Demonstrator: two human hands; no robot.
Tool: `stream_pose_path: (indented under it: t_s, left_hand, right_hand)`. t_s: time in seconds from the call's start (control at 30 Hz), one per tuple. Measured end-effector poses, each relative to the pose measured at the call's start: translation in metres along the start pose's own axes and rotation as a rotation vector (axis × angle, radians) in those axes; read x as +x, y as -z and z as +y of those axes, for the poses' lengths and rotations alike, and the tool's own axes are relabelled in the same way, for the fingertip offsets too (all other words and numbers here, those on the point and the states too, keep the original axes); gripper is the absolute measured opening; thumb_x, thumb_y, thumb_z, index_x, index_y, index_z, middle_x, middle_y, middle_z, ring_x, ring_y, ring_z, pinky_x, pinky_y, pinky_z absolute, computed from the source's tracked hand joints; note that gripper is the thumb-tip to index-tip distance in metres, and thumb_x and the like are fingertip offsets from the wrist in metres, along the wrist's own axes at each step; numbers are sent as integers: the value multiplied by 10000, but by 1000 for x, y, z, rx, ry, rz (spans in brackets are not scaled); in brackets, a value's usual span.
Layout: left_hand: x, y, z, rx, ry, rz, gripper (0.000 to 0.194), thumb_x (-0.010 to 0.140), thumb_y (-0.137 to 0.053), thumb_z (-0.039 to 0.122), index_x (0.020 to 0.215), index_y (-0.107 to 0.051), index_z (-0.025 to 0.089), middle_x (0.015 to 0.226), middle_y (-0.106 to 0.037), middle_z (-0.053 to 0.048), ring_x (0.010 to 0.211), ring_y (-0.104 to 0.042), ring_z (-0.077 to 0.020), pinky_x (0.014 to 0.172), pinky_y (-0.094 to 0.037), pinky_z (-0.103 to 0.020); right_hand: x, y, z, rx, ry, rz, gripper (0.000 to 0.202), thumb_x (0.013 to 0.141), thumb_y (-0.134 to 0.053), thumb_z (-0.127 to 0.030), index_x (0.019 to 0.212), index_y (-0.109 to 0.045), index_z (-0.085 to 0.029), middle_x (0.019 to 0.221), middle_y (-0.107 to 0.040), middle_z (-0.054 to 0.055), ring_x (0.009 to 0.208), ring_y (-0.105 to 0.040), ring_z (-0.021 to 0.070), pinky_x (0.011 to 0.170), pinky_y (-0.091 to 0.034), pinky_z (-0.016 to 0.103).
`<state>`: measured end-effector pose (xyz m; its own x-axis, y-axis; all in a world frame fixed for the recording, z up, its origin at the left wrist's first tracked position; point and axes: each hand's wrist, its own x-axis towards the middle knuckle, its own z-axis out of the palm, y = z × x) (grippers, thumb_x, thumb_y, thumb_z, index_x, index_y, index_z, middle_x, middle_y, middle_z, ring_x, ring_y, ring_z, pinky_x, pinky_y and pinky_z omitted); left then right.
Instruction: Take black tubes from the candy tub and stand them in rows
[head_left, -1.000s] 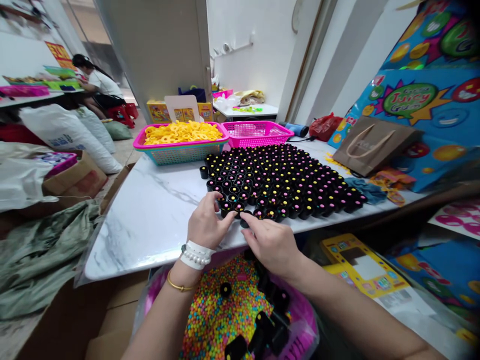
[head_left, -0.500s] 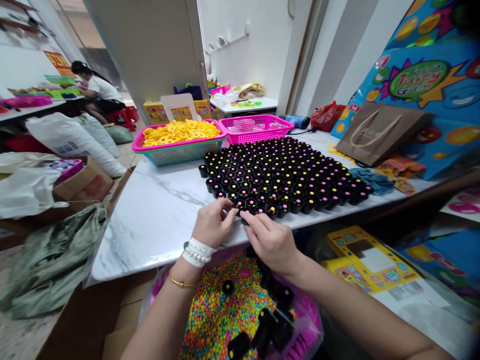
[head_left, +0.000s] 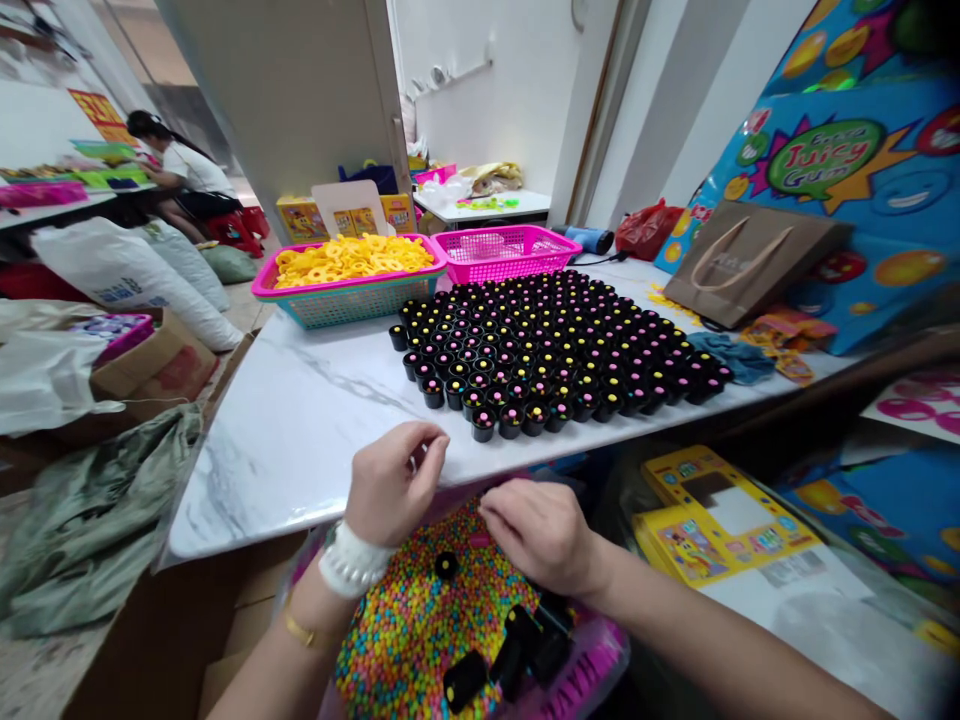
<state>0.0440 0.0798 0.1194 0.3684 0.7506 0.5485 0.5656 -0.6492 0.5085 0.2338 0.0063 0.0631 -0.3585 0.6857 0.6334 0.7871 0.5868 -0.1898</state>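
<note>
My left hand [head_left: 394,482] hovers in front of the table edge, fingers curled and thumb close to the forefinger, with nothing seen in it. Over a tub of small coloured balls [head_left: 390,620] is my right hand [head_left: 540,532], its fingers pressed together and no object showing. Just beyond both hands, tight rows of small black cups [head_left: 483,424] stand upright on the table, each with a pink or yellow dot in the middle. Several more black pieces [head_left: 465,680] lie on their sides on the balls, and one black piece [head_left: 446,565] with a yellow dot faces up there.
A pink basket [head_left: 270,283] holding yellow rings stands at the back left of the marbled table [head_left: 247,440], beside another pink basket [head_left: 517,268]. On the right are a brown paper bag [head_left: 750,265] and blue cartons [head_left: 892,210]. A person [head_left: 191,170] sits far left.
Both hands have drawn back from the front row of cups toward me, the left to the left and the right down over the tub. The view has shifted slightly.
</note>
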Motion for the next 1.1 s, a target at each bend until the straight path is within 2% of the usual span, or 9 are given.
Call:
stream_pose_path:
  t_s: [0.13, 0.23, 0.33, 0.43, 0.57, 0.73, 0.87, 1.03, 1.1]
  left_hand:
    - [-72, 10, 3, -10, -1, -269, 123, 908, -531, 251, 899, -640, 194, 773, -676, -15, 663, -627, -126, 639, -486, -242]
    - [-119, -3, -9, 80, 164, -572, 173, 921, -472, 244, 975, -627, 191, 905, -690, -70, 771, -673, -181, 717, -521, -296]
    - [-141, -23, -18, 222, 298, -761, 282, 909, -467, 255, 1157, -570, 166, 1050, -660, -135, 862, -686, -240, 776, -523, -350]
    - [-138, -42, -18, 345, 331, -783, 414, 896, -498, 343, 1265, -504, 155, 1056, -630, -159, 850, -683, -270, 753, -520, -368]
    - [-125, -62, -16, 315, 326, -794, 446, 839, -583, 389, 1233, -558, 181, 1031, -641, -159, 846, -680, -282, 729, -514, -361]
    - [-121, -74, -23, 187, 347, -823, 160, 829, -559, 255, 860, -698, 183, 817, -703, -72, 771, -676, -212, 705, -492, -284]
    - [-129, -59, -29, 185, 396, -752, 163, 819, -569, 277, 845, -696, 179, 800, -698, -80, 773, -665, -225, 716, -486, -304]
    - [-149, -21, -31, 222, 501, -663, 238, 847, -553, 336, 941, -674, 153, 899, -678, -131, 840, -656, -274, 764, -488, -371]
    - [-162, -5, -24, 210, 496, -691, 240, 845, -570, 344, 957, -674, 159, 914, -671, -125, 848, -655, -268, 776, -489, -367]
  right_hand:
    - [-46, 0, 4, -73, -37, -347, 171, 935, -510, -234, 869, -658, -179, 707, -640, 20, 621, -585, 124, 556, -369, 246]
    - [-71, 0, 13, -103, -173, -604, 161, 927, -518, -203, 913, -678, -189, 814, -685, 35, 688, -625, 131, 565, -373, 237]
    - [-78, 4, 13, -119, -316, -624, 192, 940, -495, -214, 992, -680, -211, 888, -709, 38, 774, -655, 145, 613, -404, 237]
    - [-71, 9, 5, -170, -406, -564, 215, 950, -477, -249, 998, -684, -215, 924, -718, 43, 801, -670, 164, 633, -421, 254]
    - [-50, -4, -4, -117, -378, -614, 202, 933, -497, -260, 1011, -680, -225, 961, -717, 47, 845, -677, 184, 680, -448, 267]
    - [-31, -43, -7, 175, -224, -810, 345, 800, -625, -176, 1145, -632, -175, 1095, -694, 106, 992, -655, 226, 819, -473, 305]
    - [-35, -68, -14, 465, -232, -758, 455, 745, -640, -104, 1195, -602, -155, 1115, -688, 102, 1014, -637, 203, 871, -464, 307]
    - [-49, -90, -28, 770, -459, -838, 339, 700, -708, -200, 1034, -665, -171, 726, -643, -34, 653, -589, 125, 620, -446, 229]
    - [-47, -94, -30, 886, -477, -836, 314, 700, -692, -210, 1007, -645, -167, 760, -644, -33, 673, -592, 120, 629, -452, 226]
